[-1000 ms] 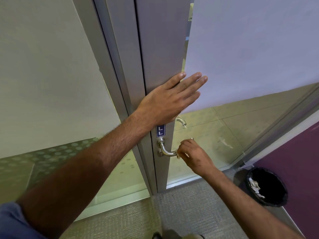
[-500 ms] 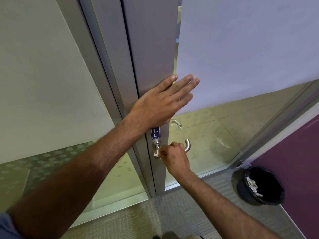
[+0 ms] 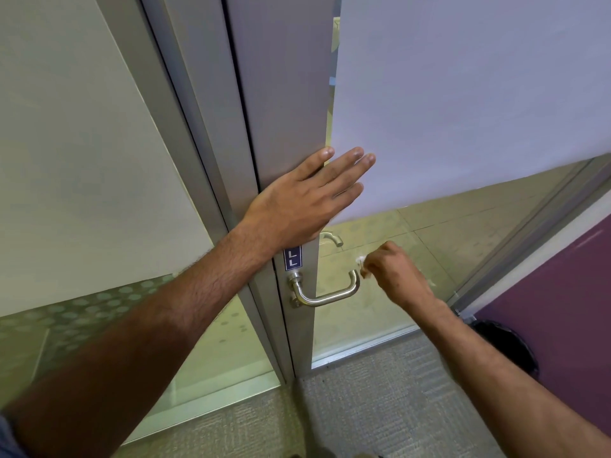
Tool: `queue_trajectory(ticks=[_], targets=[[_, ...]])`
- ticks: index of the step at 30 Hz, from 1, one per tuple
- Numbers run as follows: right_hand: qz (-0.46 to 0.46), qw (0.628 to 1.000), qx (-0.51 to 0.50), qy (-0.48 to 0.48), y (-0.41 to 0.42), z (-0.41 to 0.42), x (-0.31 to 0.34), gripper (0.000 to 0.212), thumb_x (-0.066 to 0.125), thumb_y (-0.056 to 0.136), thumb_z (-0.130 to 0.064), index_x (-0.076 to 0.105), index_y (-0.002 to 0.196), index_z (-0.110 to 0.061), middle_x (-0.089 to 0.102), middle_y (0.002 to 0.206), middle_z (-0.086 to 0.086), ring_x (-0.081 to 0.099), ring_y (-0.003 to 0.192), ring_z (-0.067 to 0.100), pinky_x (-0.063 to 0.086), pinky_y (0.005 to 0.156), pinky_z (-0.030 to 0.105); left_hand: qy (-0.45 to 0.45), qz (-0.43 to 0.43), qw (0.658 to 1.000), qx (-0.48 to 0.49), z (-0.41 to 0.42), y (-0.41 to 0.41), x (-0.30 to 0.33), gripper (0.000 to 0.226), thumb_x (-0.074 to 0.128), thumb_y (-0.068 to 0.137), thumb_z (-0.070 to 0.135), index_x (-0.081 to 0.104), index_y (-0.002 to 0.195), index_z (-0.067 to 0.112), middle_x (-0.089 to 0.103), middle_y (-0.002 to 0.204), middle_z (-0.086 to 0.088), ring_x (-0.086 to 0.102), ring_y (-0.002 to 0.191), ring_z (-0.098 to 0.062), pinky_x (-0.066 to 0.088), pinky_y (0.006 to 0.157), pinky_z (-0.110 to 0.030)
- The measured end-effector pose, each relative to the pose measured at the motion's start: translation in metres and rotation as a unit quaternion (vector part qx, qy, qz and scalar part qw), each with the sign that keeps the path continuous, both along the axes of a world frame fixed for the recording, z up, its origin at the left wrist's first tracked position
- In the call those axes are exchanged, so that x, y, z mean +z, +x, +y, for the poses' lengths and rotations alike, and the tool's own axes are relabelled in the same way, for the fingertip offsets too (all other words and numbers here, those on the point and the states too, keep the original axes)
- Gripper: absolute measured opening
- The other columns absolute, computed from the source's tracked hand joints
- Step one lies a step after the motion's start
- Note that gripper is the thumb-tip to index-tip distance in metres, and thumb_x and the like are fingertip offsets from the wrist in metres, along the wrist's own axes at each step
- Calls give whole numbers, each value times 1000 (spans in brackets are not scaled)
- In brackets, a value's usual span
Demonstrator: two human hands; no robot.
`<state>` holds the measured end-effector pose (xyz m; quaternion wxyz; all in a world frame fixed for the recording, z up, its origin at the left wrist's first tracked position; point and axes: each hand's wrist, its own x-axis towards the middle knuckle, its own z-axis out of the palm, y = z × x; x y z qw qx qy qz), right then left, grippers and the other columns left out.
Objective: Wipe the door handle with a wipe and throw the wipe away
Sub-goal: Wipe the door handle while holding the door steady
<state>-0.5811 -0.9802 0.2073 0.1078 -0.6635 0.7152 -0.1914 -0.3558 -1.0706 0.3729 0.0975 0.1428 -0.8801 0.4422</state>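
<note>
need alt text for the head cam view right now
A person's right hand pinches a small white wipe at the free end of a metal door handle. The left hand lies flat on the door edge above it. A dark bin sits on the floor at right.

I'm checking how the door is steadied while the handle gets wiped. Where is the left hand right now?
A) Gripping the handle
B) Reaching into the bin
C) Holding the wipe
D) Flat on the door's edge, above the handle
D: the left hand lies flat, fingers spread, on the door edge above the handle, while the right hand pinches the wipe.
</note>
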Motion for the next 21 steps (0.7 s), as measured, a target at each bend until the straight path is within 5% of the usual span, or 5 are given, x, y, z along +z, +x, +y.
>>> queue_trajectory(ticks=[6,10,16,21], targets=[[-172,983,-3,69,7,-18,-4,5,75,85,-8,78,82,-10,77,78,10,70,77,27,54,72,38,1,17,1000,-5,-4,0,-4,52,46,99,20,43,150,15,9,174,-16,12,160,-32,6,128,-49],[-378,917,-18,125,-5,-26,-10,11,76,87,-5,77,92,5,77,92,23,70,79,23,59,74,30,-4,19,1000,-4,-7,0,-6,55,53,98,24,42,152,15,8,173,-17,11,160,-33,5,127,-50],[-714,662,-152,168,0,-8,-48,20,48,101,7,67,100,11,75,95,27,77,84,30,63,71,29,-12,21,1000,-7,-7,-1,-8,55,51,98,23,42,152,15,9,174,-16,11,160,-32,3,127,-50],[-865,436,-218,118,46,28,-87,16,46,99,9,60,107,11,75,92,27,78,88,34,65,67,33,-18,27,999,-16,-8,-1,-8,50,42,100,18,44,150,15,12,173,-15,15,160,-31,6,127,-49]])
